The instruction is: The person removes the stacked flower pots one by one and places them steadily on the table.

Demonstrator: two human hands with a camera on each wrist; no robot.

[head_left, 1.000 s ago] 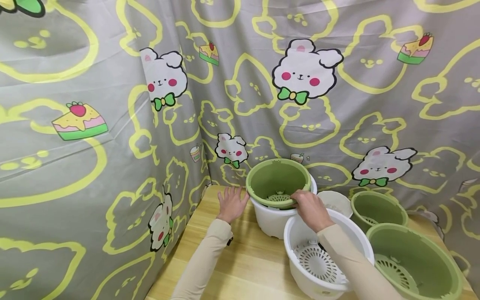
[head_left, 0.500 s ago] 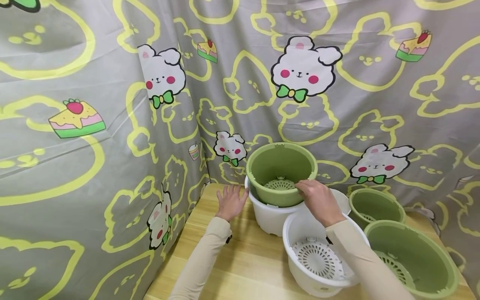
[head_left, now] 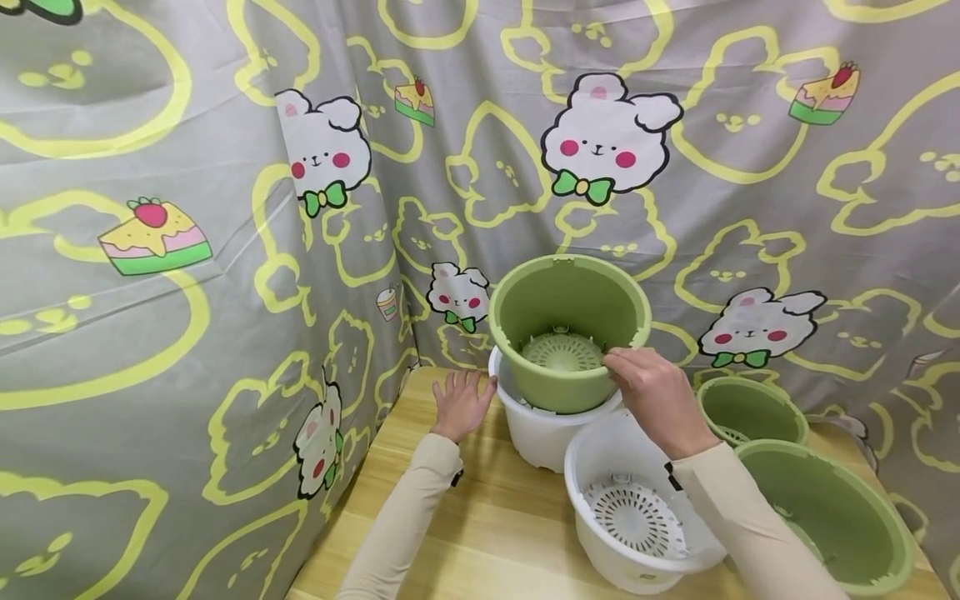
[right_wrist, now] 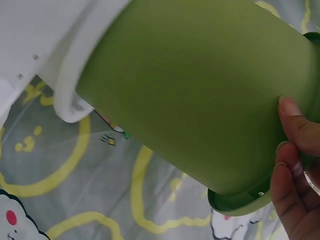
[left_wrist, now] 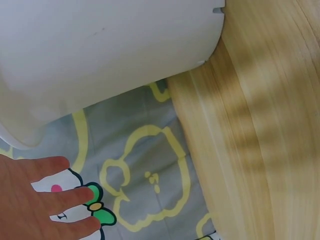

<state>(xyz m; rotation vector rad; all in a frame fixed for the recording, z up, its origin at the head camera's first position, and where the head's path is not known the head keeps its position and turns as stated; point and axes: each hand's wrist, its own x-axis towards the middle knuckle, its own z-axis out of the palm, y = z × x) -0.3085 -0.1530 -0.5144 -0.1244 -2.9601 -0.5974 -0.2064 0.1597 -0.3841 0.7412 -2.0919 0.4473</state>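
In the head view, my right hand pinches the near right rim of a green plastic plant pot. The pot's slotted base shows inside, and its lower end is still within a white plant pot on the table. Up close in the right wrist view, thumb and fingers of the right hand grip the green rim. My left hand, fingers spread and straight, has its fingertips right at the white pot's left side. The left wrist view has this left hand below the white pot's wall.
Nearer to me stands another white pot with a slotted base, partly under my right forearm. Two green pots, a smaller one and a larger one, stand at the right. A patterned curtain hangs close behind the wooden table.
My right hand has raised the green pot from low inside the white pot to well above its rim. The left hand stays at the white pot's side.
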